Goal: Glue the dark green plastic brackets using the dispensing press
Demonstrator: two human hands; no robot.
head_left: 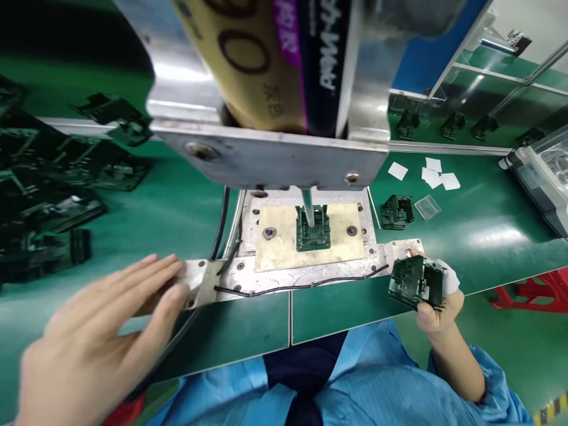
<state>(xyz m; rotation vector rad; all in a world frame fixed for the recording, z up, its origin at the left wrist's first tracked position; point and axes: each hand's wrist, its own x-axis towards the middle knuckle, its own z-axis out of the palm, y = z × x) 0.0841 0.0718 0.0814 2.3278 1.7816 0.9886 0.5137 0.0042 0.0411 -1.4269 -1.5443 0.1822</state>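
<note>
My left hand is at the left end of the metal base, fingers stretched out and thumb apart; its fingertips overlap the base's end, though I cannot tell whether they press it. My right hand grips a dark plastic housing at the base's right end. Something white shows at my right fingers, perhaps a finger cover. Another dark housing sits in the cream fixture plate. A thin nozzle points down into it from a gold and black cartridge.
Many dark housings are heaped at the left. On the right lie a single housing, a clear plastic piece and white paper squares. A grey machine stands at the right edge. Black cable runs along the base.
</note>
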